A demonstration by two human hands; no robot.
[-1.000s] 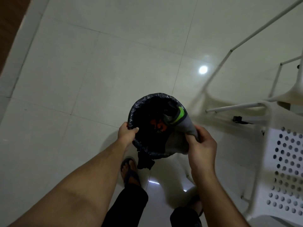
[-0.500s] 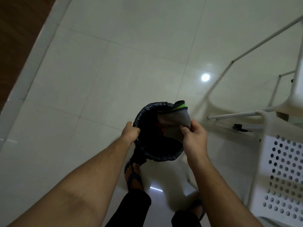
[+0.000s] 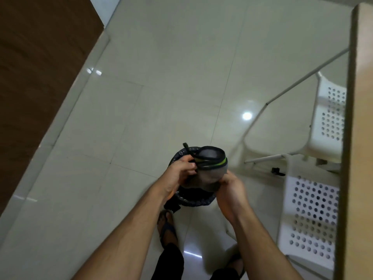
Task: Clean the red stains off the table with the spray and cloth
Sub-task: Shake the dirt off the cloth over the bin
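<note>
left hand (image 3: 180,172) and right hand (image 3: 230,186) holding grey cloth (image 3: 210,166) over bin (image 3: 191,200)

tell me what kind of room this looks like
Probably a home dining or kitchen area: glossy pale floor tiles, white perforated plastic chairs beside a light wooden table edge, and a small bin with a black liner on the floor.

Floor (image 3: 161,77) open left; chair (image 3: 314,215), probably table (image 3: 361,138) right.

Cloth (image 3: 210,164) over bin (image 3: 193,200), btwn hands (chair (image 3: 314,215), table (image 3: 361,118) right).
</note>
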